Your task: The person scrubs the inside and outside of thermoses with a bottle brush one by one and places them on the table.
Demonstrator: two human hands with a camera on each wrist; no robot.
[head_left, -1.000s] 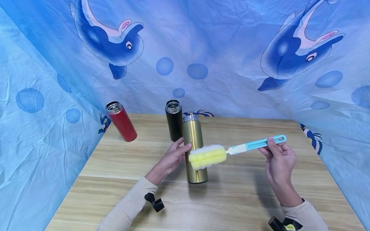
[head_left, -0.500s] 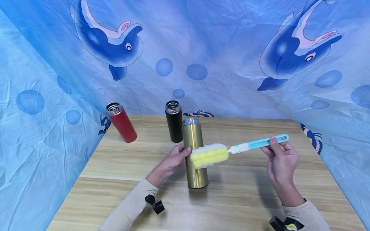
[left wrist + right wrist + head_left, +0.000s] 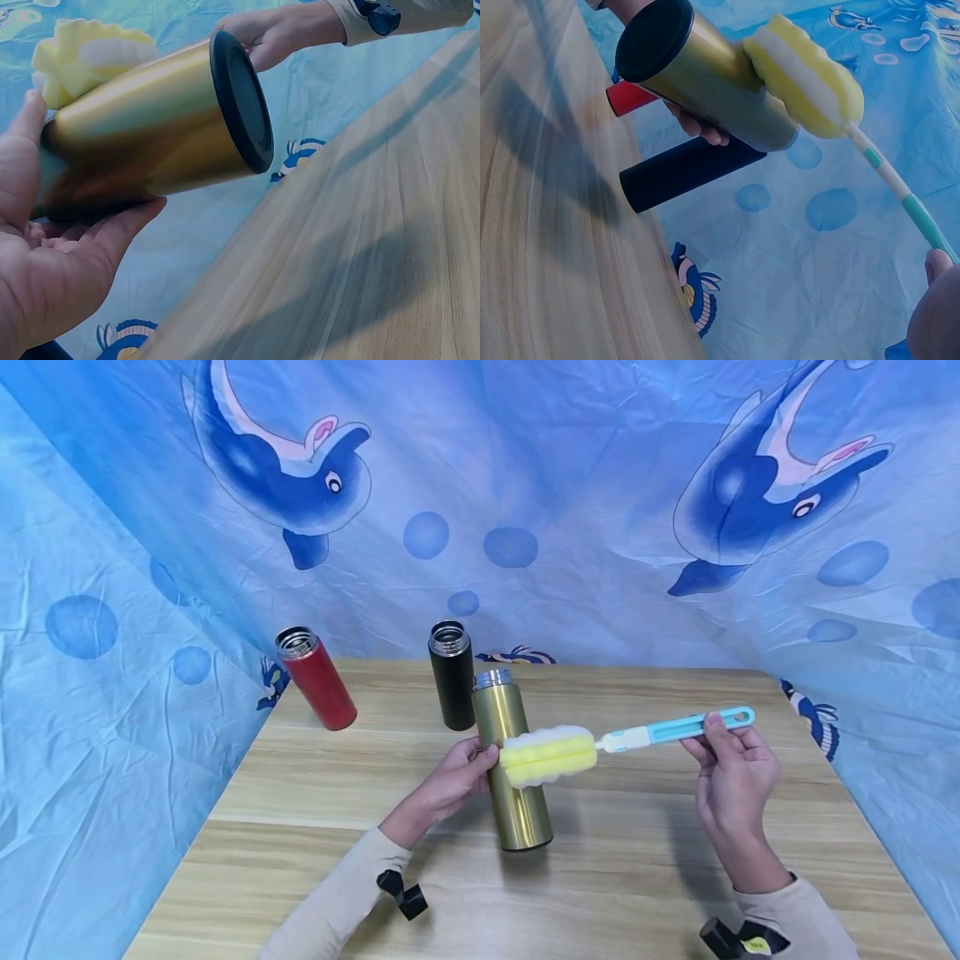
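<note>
My left hand (image 3: 453, 774) grips a gold thermos bottle (image 3: 522, 810) round its middle, raised above the table and tilted with its silver neck up and to the left. In the left wrist view the bottle's dark base (image 3: 244, 105) faces the camera. Between thumb and fingers, my right hand (image 3: 737, 777) holds the blue handle of a sponge bottle brush (image 3: 551, 756). Its yellow and white sponge head overlaps the bottle's side in the head view. The right wrist view has the sponge (image 3: 806, 75) beside the bottle's neck end, and the bottle's mouth is hidden there.
A black thermos bottle (image 3: 453, 689) stands lidless at the back of the wooden table (image 3: 300, 860), close behind the gold one. Farther left is a red thermos bottle (image 3: 318, 685), also lidless. Blue dolphin-print sheeting (image 3: 570, 527) hangs along the back and sides.
The gold bottle has come slightly lower and tilted, its base swinging to the right. My right hand has moved the brush a little to the right and up.
</note>
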